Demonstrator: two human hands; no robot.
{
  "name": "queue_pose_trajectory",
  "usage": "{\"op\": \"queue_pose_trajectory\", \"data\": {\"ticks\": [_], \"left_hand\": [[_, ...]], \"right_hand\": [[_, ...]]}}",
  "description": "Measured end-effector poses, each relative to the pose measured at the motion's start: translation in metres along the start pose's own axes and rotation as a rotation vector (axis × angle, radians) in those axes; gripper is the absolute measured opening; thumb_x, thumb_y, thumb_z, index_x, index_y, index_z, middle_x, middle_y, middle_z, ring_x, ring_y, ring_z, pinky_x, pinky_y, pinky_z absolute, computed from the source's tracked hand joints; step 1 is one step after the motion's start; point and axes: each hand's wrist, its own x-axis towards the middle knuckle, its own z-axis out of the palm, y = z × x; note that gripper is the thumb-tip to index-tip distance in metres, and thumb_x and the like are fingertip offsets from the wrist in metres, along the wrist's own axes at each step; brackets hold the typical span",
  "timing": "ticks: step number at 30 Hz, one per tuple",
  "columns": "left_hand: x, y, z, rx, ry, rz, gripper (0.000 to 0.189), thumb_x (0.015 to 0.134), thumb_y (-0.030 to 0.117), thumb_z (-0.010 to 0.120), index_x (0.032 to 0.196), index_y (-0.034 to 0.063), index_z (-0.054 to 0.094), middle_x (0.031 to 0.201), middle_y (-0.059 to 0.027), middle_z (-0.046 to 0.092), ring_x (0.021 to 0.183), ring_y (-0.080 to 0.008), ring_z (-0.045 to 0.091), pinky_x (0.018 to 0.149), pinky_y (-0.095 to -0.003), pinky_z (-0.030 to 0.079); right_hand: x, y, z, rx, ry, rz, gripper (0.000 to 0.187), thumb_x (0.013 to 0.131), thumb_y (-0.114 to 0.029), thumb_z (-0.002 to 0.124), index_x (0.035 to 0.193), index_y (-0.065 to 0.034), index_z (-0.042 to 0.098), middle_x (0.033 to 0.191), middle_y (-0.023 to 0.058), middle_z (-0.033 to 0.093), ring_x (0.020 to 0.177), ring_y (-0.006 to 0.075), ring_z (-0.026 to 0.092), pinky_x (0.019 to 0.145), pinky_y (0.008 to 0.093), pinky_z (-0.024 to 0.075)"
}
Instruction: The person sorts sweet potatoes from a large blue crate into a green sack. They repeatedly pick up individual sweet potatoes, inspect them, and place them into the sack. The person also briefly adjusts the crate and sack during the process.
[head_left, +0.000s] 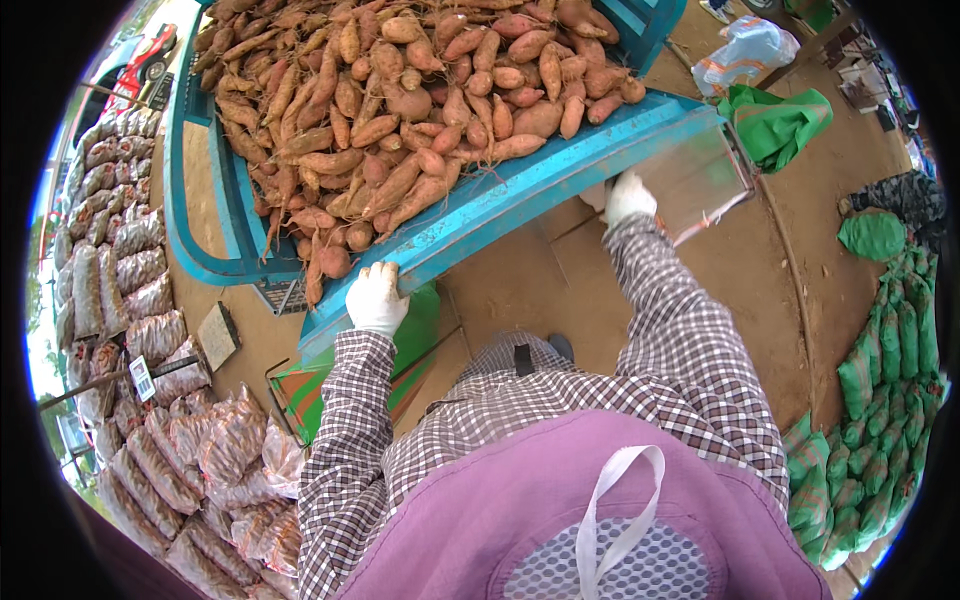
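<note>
A large heap of sweet potatoes (405, 97) fills a blue metal-framed chute or tray (525, 180) in front of me. My left hand (377, 298), in a white glove, grips the tray's front edge near its lower left corner, beside the lowest sweet potatoes. My right hand (630, 199), also in a white glove, is at the underside of the front edge, near a clear plastic sheet or panel (694, 180). Its fingers are partly hidden, and what they touch is unclear.
Clear bags of sweet potatoes (225, 442) are piled at the left. Filled green sacks (877, 420) stand at the right, near a person's camouflage sleeve (900, 196). A green and orange bag (315, 397) hangs below the tray. A hose or cord (795, 277) crosses the ground at the right.
</note>
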Motion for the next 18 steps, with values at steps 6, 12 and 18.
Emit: {"op": "queue_pose_trajectory", "data": {"ticks": [6,12,18], "left_hand": [[-0.007,0.001,0.009,-0.014,0.01,-0.004,0.05,0.064,0.02,0.082,0.108,0.0091,0.06,0.104,-0.0121,0.062,0.097,-0.0314,0.062,0.08,-0.0411,0.054],[-0.027,0.008,0.033,0.006,-0.027,0.011,0.051,0.061,0.019,0.084,0.106,0.0088,0.06,0.098,-0.0118,0.061,0.092,-0.0318,0.062,0.075,-0.0418,0.053],[-0.032,0.013,0.038,-0.026,0.018,-0.008,0.038,0.067,0.015,0.077,0.101,0.0106,0.061,0.091,-0.0095,0.061,0.087,-0.0304,0.063,0.071,-0.0421,0.053]], "right_hand": [[-0.035,0.018,0.017,-0.035,0.084,-0.075,0.038,0.096,-0.039,0.053,0.113,-0.0053,0.057,0.104,0.0223,0.066,0.093,0.041,0.065,0.083,0.0495,0.0514],[-0.017,0.026,0.019,-0.026,-0.055,-0.118,0.039,0.092,-0.04,0.058,0.113,-0.0069,0.059,0.101,0.0214,0.068,0.098,0.0385,0.065,0.086,0.0495,0.0504],[-0.038,0.038,0.015,0.132,-0.054,-0.155,0.046,0.089,-0.036,0.062,0.119,-0.0017,0.056,0.112,0.0252,0.064,0.107,0.0394,0.061,0.092,0.0489,0.0476]]}}
